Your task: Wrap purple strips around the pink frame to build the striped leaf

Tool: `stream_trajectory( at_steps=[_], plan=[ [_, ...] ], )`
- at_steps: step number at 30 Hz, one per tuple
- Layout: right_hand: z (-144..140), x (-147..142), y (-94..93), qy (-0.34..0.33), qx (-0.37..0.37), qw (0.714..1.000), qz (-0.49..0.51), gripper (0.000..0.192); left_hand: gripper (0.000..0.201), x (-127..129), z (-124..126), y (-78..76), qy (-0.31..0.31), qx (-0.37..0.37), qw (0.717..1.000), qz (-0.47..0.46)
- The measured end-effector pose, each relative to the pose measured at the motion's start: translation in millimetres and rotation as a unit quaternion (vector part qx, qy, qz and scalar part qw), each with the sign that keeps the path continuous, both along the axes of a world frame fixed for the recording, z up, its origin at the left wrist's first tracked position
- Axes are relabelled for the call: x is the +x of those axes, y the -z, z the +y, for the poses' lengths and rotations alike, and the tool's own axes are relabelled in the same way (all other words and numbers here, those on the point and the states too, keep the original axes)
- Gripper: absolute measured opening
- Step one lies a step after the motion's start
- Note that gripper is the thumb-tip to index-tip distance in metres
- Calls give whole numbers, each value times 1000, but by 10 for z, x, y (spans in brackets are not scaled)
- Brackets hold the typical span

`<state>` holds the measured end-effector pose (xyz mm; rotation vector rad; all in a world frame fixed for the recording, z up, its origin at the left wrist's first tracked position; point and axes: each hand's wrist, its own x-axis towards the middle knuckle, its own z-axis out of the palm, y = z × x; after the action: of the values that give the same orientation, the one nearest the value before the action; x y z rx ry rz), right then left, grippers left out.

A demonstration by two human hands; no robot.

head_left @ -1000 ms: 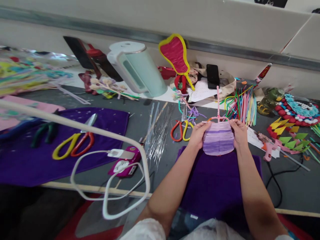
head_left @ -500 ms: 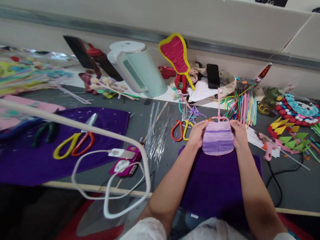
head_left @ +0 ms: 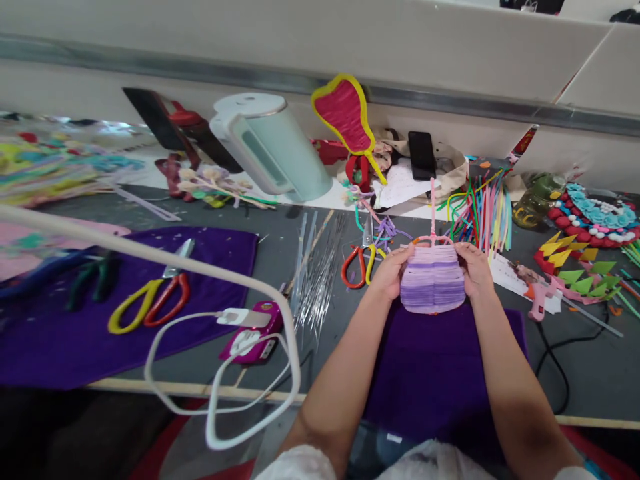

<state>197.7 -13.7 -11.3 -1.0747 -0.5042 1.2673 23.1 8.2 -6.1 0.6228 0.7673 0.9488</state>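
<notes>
Only a slight shift of the view is seen since the earlier frame; the striped purple panel is held in nearly the same place between the hands. Its left edge is pinched by the left hand, its right by the right hand, and a pink stem is borne on top. Steadying or checking seems to be in hand; an even, light grip on both edges appears called for next. Scissors are left just beside the left hand, a pink glue gun to the right hand's right.
</notes>
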Motion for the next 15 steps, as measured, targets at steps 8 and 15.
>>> stream_trajectory(
  at_steps=[8, 15],
  plan=[
    [-24, -64, -21, -20, 26, 999, 3, 23, 36, -7, -3, -17, 0, -20, 1000, 22],
    [-77, -119, -97, -70, 21, 997, -2, 25, 32, 16, -56, -72, -29, 8, 995, 100]
  ],
)
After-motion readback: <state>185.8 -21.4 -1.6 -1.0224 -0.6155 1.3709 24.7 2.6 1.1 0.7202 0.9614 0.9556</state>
